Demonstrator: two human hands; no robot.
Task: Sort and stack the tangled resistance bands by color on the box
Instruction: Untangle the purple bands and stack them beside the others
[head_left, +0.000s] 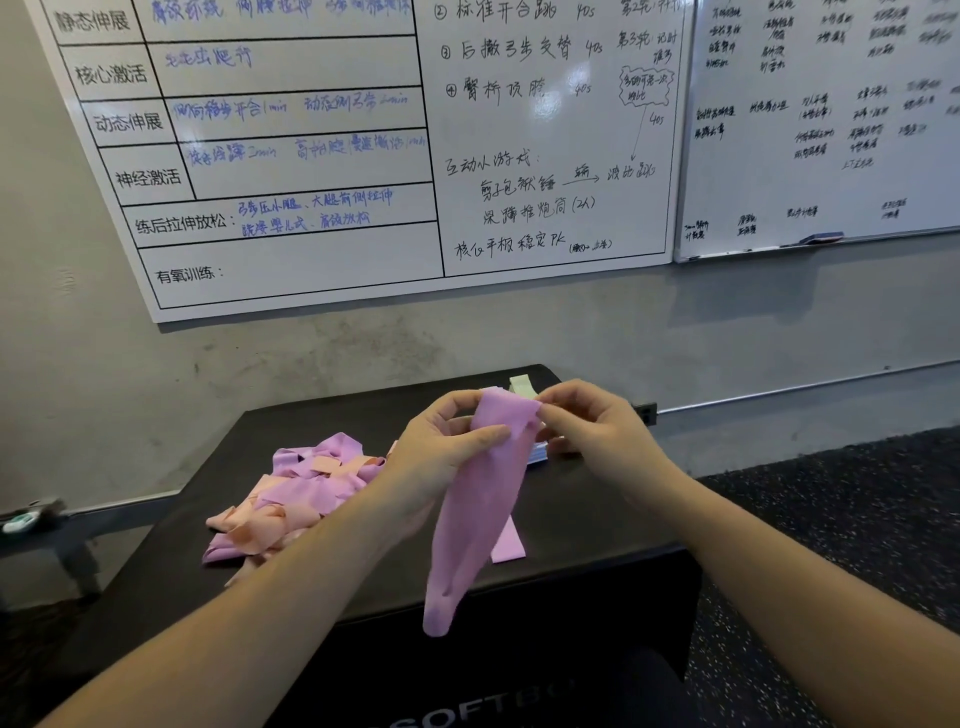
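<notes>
Both hands, left (447, 441) and right (587, 421), pinch a pink band (478, 509); its hanging tail could snag the left tangle (291, 493).

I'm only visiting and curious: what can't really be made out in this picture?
- Sorted stacks: head view, mostly hidden by the hands and the pink band.
- Tangled pile: head view, its band count is unclear because the bands overlap.
- Box: head view, its lettering is cut off by the bottom edge.

2 hands (441, 441), 1 held pink band (478, 499), 1 tangled band pile (291, 499), 1 box (571, 525), 2 whiteboards (363, 156)
</notes>
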